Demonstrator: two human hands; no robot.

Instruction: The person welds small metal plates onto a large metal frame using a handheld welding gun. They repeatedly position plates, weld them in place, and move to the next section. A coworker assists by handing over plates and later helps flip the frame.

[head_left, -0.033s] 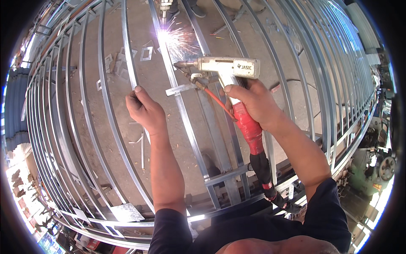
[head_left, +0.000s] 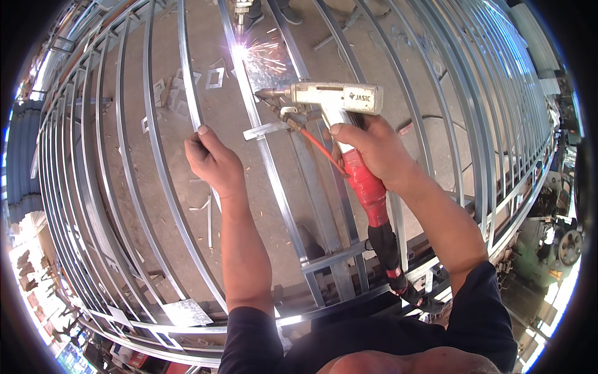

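A pale welding gun (head_left: 321, 95) with a red-wrapped handle (head_left: 364, 187) is in my right hand (head_left: 377, 149), whose fingers are wrapped round the grip. Its pointed nozzle (head_left: 271, 93) is turned left, close beside a long square metal tube (head_left: 274, 171). Under the nozzle a short crosspiece (head_left: 265, 131) meets that tube. My left hand (head_left: 215, 165) is closed on another metal tube (head_left: 190, 81) to the left, thumb on top. Farther up the first tube, bright light and sparks (head_left: 243, 53) come from beneath a second tool's metal tip (head_left: 241, 19); whoever holds it is hidden.
Long parallel metal tubes (head_left: 398, 75) form a wide frame over the floor. Flat metal offcuts (head_left: 215, 78) lie below it. A black cable (head_left: 383, 249) runs from the gun's handle towards my right side. Another person's shoe (head_left: 291, 15) shows at the far edge.
The spray of sparks at the far spot is smaller and thinner. My hands and the welding gun stay in place.
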